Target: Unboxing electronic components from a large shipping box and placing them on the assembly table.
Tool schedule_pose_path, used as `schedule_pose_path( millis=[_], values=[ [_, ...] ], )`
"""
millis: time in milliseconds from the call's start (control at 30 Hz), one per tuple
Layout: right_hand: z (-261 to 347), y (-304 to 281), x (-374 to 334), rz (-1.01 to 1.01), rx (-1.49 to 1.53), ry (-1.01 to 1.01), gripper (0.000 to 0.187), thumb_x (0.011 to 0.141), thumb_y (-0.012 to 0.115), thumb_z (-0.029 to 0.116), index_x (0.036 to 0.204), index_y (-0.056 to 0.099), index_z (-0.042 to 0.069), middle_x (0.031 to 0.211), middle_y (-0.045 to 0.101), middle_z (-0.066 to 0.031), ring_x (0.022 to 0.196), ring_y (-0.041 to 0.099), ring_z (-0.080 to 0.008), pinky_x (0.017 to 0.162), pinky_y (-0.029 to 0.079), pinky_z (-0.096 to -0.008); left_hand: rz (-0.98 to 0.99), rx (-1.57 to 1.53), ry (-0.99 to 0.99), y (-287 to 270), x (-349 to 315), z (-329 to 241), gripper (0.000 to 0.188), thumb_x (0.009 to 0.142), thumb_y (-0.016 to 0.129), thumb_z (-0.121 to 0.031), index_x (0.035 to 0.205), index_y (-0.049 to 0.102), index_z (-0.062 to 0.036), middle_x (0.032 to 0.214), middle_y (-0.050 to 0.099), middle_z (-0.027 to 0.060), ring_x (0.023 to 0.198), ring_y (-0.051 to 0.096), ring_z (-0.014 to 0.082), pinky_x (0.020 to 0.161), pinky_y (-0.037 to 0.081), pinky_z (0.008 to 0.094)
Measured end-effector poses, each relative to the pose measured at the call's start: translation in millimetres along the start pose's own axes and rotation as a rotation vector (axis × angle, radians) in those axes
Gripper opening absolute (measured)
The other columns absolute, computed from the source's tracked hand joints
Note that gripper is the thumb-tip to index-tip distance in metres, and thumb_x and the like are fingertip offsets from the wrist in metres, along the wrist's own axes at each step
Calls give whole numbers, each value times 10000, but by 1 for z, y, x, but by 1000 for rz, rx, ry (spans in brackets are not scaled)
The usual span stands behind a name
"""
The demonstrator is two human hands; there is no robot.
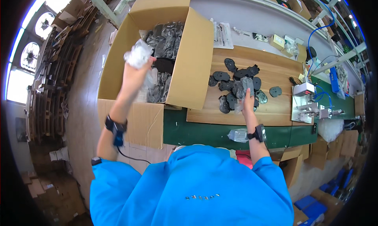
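Observation:
Raised over the near left part of a large cardboard box [199,60], my left hand [138,70] is closed on a crumpled clear plastic bag [138,53]. Inside the box lie several dark parts in clear plastic [164,39], and a bare black part [163,64] shows near my left fingers. My right hand [248,101] grips a dark part in a clear plastic bag [244,85] above the wooden board. Beneath and around it spreads a loose pile of flat, rounded black plastic parts [221,76]; the bag hides some of them.
The wooden board [271,115] rests on a green-topped table [197,127]. A small metal fixture [305,108] with blue air hoses stands at its right end. Another clear bag [238,135] lies at the near edge. Stacked pallets [53,88] line the floor at far left.

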State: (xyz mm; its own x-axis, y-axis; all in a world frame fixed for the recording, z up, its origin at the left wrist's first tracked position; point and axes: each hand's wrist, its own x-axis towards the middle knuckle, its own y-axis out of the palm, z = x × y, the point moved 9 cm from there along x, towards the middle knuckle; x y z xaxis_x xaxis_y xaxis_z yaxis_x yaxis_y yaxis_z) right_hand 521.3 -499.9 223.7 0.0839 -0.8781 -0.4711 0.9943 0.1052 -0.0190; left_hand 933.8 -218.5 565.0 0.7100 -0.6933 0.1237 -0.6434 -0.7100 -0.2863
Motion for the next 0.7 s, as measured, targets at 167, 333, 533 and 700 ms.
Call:
schedule_pose_path(
  millis=[167,333,533,700],
  values=[
    [-33,-43,73,-276,-788,-131,808,1005,316,608,1065,607,-143,1021,645,-374,1022,623,-500,882,479,-529,396,311,-348,-19,65,138,284,801,759,-176,1023,694,-13,933,715,91,808,657,184,727,511,325],
    [22,-11,49,-277,-1026,-341,627,1054,324,421,927,671,-86,949,661,-347,929,635,-515,829,497,-561,635,827,-440,-31,68,257,626,723,827,-380,1182,654,8,1107,696,201,1028,666,320,891,513,382],
    [70,1,26,-241,-1218,-582,456,1030,462,297,839,670,-61,831,661,-318,815,655,-489,715,520,-550,945,615,-448,31,46,282,1068,669,838,-589,1281,471,205,1295,576,320,1194,577,397,1024,453,404],
    [111,13,8,-287,-1048,-737,389,994,559,309,803,616,-25,751,651,-239,743,636,-443,654,497,-494,715,927,-377,26,34,309,1009,636,890,-499,1282,469,153,1256,592,325,1158,605,405,981,486,402]
  ],
)
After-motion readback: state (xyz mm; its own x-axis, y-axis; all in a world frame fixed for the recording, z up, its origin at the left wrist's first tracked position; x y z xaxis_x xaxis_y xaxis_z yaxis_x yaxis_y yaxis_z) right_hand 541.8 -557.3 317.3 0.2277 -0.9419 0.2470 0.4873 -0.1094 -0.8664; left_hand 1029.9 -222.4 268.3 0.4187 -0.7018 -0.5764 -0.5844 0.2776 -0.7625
